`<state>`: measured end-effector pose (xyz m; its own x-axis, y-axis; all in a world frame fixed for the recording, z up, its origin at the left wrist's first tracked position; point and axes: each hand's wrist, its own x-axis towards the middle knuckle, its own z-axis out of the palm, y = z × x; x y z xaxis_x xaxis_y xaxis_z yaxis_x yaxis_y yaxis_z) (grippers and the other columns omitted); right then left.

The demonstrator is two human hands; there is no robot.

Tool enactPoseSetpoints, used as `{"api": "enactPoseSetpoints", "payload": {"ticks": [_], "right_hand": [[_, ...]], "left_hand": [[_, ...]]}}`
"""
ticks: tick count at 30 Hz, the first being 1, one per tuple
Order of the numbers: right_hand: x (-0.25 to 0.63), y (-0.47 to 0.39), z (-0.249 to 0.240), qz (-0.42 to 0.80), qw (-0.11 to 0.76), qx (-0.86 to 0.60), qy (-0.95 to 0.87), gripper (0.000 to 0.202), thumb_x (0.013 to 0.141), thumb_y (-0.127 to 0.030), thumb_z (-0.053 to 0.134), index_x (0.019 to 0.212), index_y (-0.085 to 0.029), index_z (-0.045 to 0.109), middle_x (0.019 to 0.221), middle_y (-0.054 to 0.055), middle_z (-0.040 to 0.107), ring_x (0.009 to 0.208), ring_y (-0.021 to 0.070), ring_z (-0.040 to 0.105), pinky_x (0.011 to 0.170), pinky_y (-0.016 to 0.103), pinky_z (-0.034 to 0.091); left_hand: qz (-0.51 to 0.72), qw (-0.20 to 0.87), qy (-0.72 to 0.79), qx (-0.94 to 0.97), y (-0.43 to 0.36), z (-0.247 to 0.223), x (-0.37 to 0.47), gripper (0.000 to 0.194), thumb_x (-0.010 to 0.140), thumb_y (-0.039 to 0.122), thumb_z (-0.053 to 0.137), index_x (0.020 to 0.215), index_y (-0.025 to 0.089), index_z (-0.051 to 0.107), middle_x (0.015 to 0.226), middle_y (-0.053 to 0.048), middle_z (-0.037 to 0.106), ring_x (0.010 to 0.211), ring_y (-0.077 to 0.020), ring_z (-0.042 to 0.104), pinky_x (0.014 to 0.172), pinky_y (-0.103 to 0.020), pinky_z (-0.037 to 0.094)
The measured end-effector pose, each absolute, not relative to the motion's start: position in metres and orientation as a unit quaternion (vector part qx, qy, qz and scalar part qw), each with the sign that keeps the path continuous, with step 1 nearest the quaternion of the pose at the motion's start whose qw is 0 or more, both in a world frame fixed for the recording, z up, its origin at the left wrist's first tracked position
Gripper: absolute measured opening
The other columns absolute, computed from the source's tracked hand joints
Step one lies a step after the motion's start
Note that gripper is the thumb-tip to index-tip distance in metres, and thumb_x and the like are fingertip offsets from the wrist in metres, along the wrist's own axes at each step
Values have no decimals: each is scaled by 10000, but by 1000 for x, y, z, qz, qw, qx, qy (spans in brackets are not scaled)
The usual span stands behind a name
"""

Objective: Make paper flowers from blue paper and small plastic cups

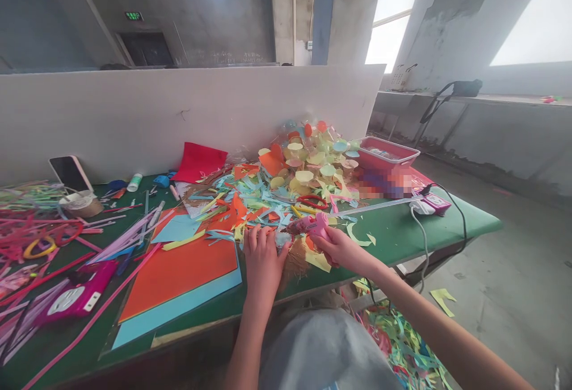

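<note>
My right hand (337, 248) is wrapped round the handle of a pink hot glue gun (315, 224), whose nozzle points left. At the near edge of the green table my left hand (261, 256) rests with its fingers bent, thumb against a small clear plastic piece (282, 239). The nozzle tip is right by that piece; I cannot tell whether they touch. Just beyond both hands lie red-handled scissors (311, 201) among blue, orange and yellow paper scraps (263, 196). Behind them rises a heap of clear plastic pieces topped with paper discs (304, 176).
Orange paper sheets (179, 283) lie left of my hands. Farther left are pink straws (27, 229), a magenta power strip (78, 295), a paper cup (80, 204) and a phone (70, 172). A pink basket (388, 153) and a purple plug block (435, 203) stand right. Scraps litter the floor.
</note>
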<state>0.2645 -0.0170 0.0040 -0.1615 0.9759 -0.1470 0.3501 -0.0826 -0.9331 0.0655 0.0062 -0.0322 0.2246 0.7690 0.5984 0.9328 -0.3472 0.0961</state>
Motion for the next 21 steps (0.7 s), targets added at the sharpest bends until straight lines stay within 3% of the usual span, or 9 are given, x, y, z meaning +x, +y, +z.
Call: {"api": "enactPoseSetpoints", "payload": {"ticks": [21], "right_hand": [[273,-19,2,461,325,-574,-593,402,893,-571,486,709,-237,357,510,-99,390,404,77,406,368,191,297]], "left_hand": [[-289,150,-553,-767,8,-35,65,249,841,343,649,990,144,667,1067,-118,665,1183,-350,499,1100,-570,323]]}}
